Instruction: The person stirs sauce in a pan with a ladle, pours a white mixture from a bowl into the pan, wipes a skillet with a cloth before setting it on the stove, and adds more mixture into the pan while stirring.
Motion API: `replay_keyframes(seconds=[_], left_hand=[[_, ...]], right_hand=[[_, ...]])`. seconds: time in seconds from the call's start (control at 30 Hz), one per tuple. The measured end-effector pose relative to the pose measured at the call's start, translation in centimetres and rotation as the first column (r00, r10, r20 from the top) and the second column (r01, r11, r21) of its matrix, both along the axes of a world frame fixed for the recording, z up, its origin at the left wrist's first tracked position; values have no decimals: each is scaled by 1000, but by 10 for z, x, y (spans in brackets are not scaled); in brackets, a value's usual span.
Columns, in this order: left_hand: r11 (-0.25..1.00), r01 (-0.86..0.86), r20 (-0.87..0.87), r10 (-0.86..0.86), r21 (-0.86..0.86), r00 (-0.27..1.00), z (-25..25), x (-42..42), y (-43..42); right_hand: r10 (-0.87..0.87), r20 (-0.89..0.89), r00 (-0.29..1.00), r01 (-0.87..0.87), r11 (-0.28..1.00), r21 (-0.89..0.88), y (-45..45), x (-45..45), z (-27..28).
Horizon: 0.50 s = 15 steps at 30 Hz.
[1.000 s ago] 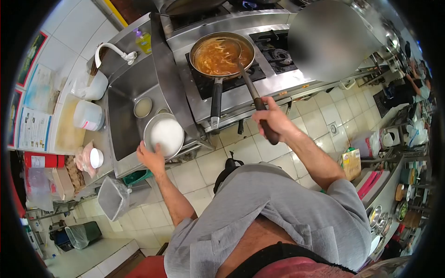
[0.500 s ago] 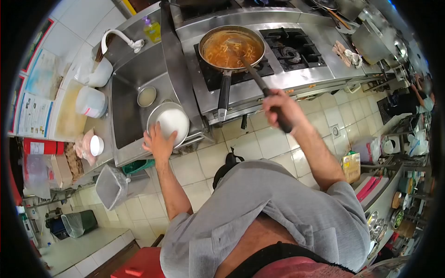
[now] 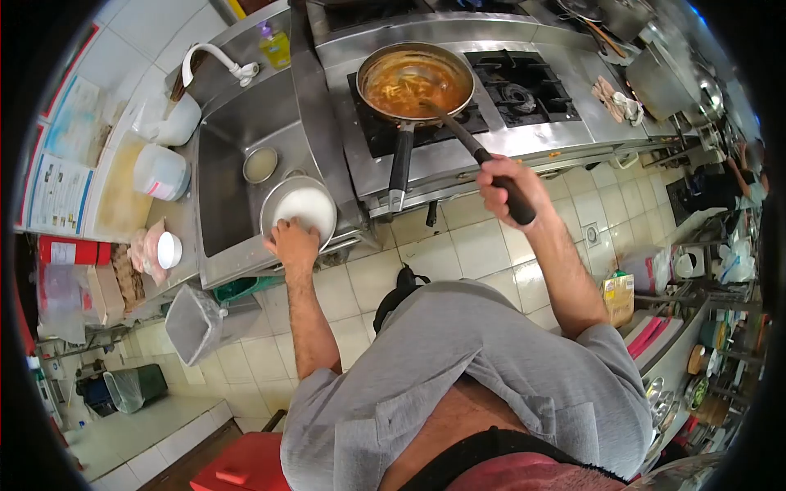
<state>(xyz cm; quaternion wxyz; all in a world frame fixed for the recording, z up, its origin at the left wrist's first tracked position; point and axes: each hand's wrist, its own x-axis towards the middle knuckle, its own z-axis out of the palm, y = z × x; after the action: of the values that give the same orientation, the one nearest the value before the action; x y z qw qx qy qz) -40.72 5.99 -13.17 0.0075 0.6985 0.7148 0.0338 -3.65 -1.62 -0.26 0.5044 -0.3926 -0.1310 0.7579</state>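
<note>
My right hand (image 3: 516, 192) is wrapped round the black handle of a ladle (image 3: 467, 141), which slants down into a frying pan (image 3: 399, 135). The ladle's head is mostly hidden in an orange-red sauce (image 3: 409, 86) with pale strips in it. My left hand (image 3: 295, 244) reaches over the near rim of a metal pot (image 3: 266, 204) holding something white (image 3: 311, 204). Its fingers are bent and drawn together at the white contents; whether anything is between the fingertips cannot be made out. The pot rests at the near right corner of the sink.
A steel sink (image 3: 225, 176) holds a small metal bowl (image 3: 261, 165) under a white tap (image 3: 214, 57). Right of the pan is another burner (image 3: 517, 98), then a cloth (image 3: 616, 102) and a large pot (image 3: 659, 78). A lined bin (image 3: 194, 327) stands below left. Another person (image 3: 729, 188) is far right.
My left hand has shifted slightly right over the pot, its spread fingers now bent together over the white contents. My right hand and the ladle handle have moved slightly right.
</note>
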Motion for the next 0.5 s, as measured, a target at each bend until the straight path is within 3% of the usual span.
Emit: replay_keyframes(seconds=[0.07, 0.13, 0.2, 0.3, 0.37, 0.4, 0.47, 0.5], left_hand=[[1000, -13, 138, 11, 8, 990, 1, 3, 1], [995, 53, 143, -66, 88, 987, -9, -1, 6], [991, 111, 236, -125, 70, 964, -12, -2, 9], [984, 103, 377, -151, 145, 914, -11, 2, 9], [977, 118, 433, -184, 175, 883, -5, 3, 4], [948, 129, 299, -218, 291, 929, 6, 5, -4], [845, 195, 14, -232, 498, 973, 21, 8, -18], [843, 201, 13, -239, 499, 971, 19, 5, -21]], right_hand=[[-100, -90, 991, 100, 995, -5, 10, 19, -17], [-95, 383, 919, 76, 995, 65, 12, 19, -27], [-73, 709, 701, 20, 996, 82, 8, 2, -46], [-145, 767, 625, 68, 989, 132, -4, -28, -49], [-140, 419, 897, 131, 990, 52, -11, -32, -11], [-160, 311, 937, 163, 987, 19, -10, -22, 1], [7, -129, 992, -6, 1000, 15, 1, 19, -17], [-96, -131, 987, 97, 995, 2, 2, 24, -16]])
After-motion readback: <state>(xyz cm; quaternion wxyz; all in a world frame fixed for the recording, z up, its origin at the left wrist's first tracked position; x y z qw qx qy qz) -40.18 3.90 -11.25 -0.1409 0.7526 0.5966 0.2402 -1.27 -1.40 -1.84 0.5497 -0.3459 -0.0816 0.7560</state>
